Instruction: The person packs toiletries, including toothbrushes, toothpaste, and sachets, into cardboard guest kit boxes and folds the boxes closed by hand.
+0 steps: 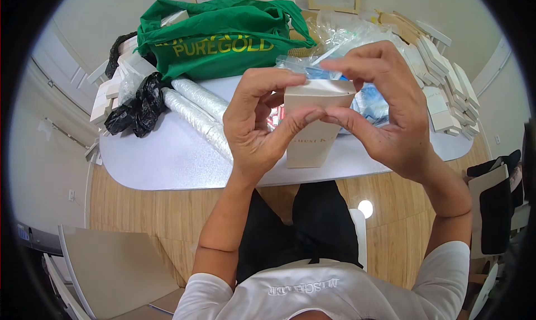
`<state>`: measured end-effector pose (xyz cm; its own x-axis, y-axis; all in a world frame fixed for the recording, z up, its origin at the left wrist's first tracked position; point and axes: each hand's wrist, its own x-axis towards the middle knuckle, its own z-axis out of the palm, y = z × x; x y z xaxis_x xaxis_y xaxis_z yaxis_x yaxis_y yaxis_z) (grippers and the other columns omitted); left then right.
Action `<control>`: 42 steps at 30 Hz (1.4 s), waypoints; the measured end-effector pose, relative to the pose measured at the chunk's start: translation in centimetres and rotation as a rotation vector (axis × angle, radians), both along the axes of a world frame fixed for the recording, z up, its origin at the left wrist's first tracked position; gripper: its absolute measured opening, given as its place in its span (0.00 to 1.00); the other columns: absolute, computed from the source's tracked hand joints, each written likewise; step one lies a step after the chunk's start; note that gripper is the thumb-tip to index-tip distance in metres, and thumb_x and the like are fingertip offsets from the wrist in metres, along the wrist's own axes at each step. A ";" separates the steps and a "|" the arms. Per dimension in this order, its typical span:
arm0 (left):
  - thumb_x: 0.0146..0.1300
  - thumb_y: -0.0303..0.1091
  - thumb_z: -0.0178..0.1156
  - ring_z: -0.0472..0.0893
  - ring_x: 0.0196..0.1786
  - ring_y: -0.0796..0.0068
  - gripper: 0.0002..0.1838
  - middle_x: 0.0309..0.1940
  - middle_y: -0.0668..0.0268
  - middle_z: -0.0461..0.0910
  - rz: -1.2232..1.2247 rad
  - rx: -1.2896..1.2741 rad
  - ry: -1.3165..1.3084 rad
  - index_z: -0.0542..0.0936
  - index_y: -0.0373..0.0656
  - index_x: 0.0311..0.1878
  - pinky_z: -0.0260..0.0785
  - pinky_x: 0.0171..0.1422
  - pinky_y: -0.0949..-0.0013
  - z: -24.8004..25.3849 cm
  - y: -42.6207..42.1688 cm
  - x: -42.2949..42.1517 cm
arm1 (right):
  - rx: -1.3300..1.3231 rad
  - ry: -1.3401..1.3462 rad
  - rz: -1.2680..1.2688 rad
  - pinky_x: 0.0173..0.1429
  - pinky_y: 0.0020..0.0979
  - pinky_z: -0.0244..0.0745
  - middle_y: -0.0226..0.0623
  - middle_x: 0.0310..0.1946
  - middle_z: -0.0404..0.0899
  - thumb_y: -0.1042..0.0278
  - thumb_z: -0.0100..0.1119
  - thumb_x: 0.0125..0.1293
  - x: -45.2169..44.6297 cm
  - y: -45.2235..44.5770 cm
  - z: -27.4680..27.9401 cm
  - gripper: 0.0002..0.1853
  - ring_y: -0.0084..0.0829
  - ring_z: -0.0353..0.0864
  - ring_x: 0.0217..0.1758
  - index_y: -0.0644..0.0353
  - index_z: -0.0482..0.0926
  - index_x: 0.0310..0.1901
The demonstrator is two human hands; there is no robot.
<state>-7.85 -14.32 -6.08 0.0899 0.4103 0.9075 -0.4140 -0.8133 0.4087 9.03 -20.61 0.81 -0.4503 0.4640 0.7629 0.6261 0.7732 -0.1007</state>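
Note:
A small white box (306,148) with gold lettering on its front stands upright near the table's front edge, its top toward me. My left hand (262,110) grips the box's upper left side, thumb on the front face and fingertips at the top edge. From the right, my right hand (385,96) has its thumb pressed on the front near the other thumb, with its index finger raised and bent above the top corner. The top flap looks closed or nearly so. Behind the hands lie clear plastic bags with blue contents (371,105), partly hidden.
A green cloth bag (223,41) sits at the back of the white table (162,163). Left are a black plastic bag (142,105), silvery rolls (195,116) and white boxes (101,105). More white boxes (441,105) are piled at the right.

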 end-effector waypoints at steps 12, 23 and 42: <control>0.49 0.19 0.70 0.77 0.46 0.73 0.18 0.44 0.57 0.74 -0.003 0.007 0.030 0.76 0.35 0.44 0.74 0.47 0.74 0.0 0.3 -0.3 | -0.119 0.186 0.038 0.43 0.25 0.73 0.40 0.39 0.79 0.77 0.70 0.49 0.3 0.2 -1.1 0.18 0.29 0.78 0.40 0.65 0.81 0.45; 0.57 0.15 0.61 0.75 0.39 0.77 0.14 0.37 0.59 0.74 0.210 -0.113 -0.139 0.70 0.40 0.43 0.70 0.47 0.74 0.5 -1.4 -0.4 | -0.524 0.700 0.120 0.49 0.26 0.71 0.38 0.42 0.80 0.74 0.69 0.56 -0.8 -1.3 -7.6 0.25 0.22 0.76 0.45 0.64 0.72 0.56; 0.64 0.21 0.56 0.78 0.45 0.74 0.11 0.46 0.60 0.71 0.034 -0.345 -0.044 0.70 0.33 0.48 0.74 0.49 0.73 1.1 -1.1 5.9 | -0.636 0.948 -0.227 0.33 0.22 0.74 0.32 0.37 0.80 0.73 0.61 0.64 10.8 -5.5 -7.5 0.22 0.20 0.78 0.33 0.71 0.71 0.58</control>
